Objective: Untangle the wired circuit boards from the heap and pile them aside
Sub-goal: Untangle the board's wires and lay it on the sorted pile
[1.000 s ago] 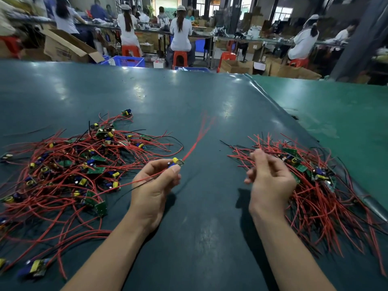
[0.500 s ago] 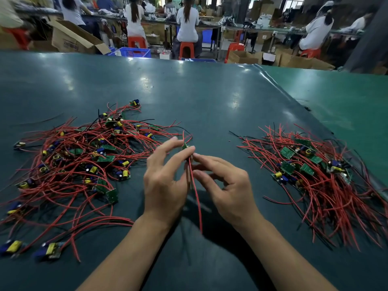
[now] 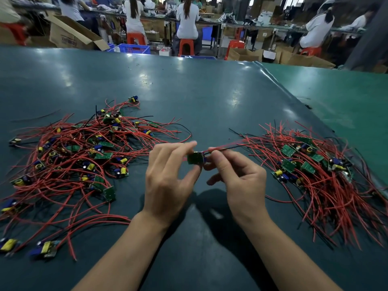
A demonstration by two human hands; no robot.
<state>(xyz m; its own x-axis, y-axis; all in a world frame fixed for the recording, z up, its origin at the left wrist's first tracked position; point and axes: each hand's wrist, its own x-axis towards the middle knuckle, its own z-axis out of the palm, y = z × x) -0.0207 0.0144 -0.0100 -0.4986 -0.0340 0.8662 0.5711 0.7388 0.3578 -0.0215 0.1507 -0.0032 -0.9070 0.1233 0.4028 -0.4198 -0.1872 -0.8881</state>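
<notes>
Nearest, two bare forearms are reaching in over the dark green table [image 3: 201, 97]. The left hand [image 3: 168, 181] is pinching a small green circuit board [image 3: 194, 158] between thumb and forefinger, with the other fingers spread loosely. The right hand [image 3: 237, 179] is meeting it at the board's right edge, its fingertips closing on the red and black wires [image 3: 228, 144] where they leave the board. Those leads are trailing off to the right, blurred, toward the sorted pile [image 3: 315, 171].

By my judgement this board is already freed and is being straightened for laying aside. The work looks partly done: the pile to the right of the right hand is holding a good number of boards with their wires lying roughly one way, while the tangled heap [image 3: 79, 156] to the left of the left hand is looking the larger and is still knotted, with stray boards scattered out to its near edge.

Between and beyond the hands, bare table is stretching away to the far edge. Just past the sorted pile, the dark mat is ending in a raised lip against a lighter green surface [image 3: 346, 97], so room for moving is tightest on that side.
</notes>
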